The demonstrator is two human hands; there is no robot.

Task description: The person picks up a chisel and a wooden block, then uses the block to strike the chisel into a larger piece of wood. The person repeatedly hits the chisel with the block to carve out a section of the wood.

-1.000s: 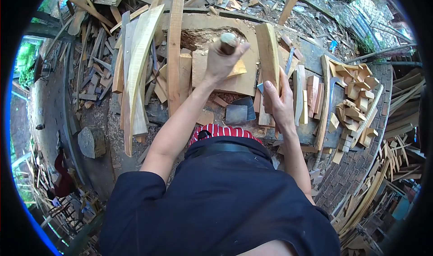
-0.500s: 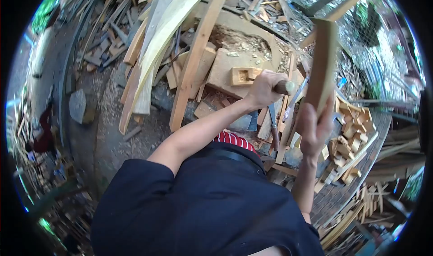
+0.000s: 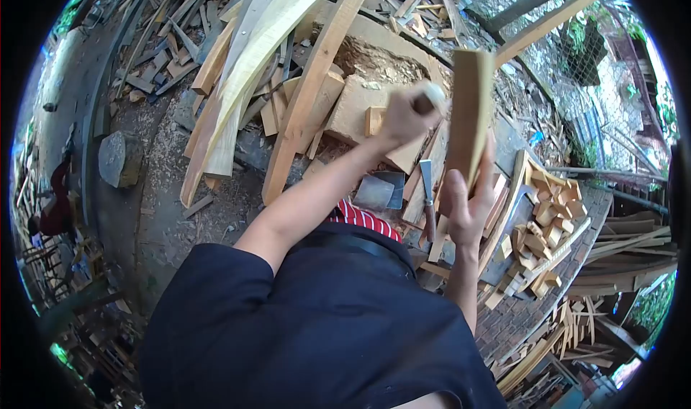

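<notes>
My left hand, a little blurred, is closed around the round wooden handle of what looks like a chisel. The handle's pale end faces me; the blade is hidden beneath the fist. Partly behind that hand, a small wooden block rests on a thick timber slab. In my right hand is a long, thick piece of wood, raised upright, thumb on one side and fingers on the other. Another flat-bladed chisel with a brown handle lies between the hands and my waist.
Long boards and a beam slant across the left of the work area. At right, several small cut wood blocks lie piled. Scraps and shavings cover the ground. A log stump stands far left; wire mesh is at upper right.
The raised piece of wood has shifted left in view, nearer my left hand. My left hand and its tool have moved up and left, covering more of the small block. The view has shifted slightly.
</notes>
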